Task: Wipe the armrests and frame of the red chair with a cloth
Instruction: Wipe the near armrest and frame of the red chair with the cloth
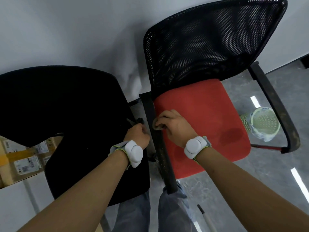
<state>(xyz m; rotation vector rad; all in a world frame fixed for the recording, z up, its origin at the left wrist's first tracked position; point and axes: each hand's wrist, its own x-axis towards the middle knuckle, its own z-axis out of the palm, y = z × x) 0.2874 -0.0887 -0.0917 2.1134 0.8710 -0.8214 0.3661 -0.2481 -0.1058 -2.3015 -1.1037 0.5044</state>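
Head view: black chair (66, 104) crowds the red chair (200, 118); right hand (173, 126) fingers grip a cloth (158, 125) on its dusty armrest (158, 148); left hand (138, 136) fisted.

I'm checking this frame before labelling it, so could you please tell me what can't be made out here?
- Cloth: head view, only a brownish fold shows; the right hand covers the rest.
- Left hand: its fingers are hidden behind the near armrest, so any grip is unclear.
- Black chair: too dark for surface detail.
- Red chair's legs: hidden under the seat.
- Boxes: labels blurred, cut off at the left edge.
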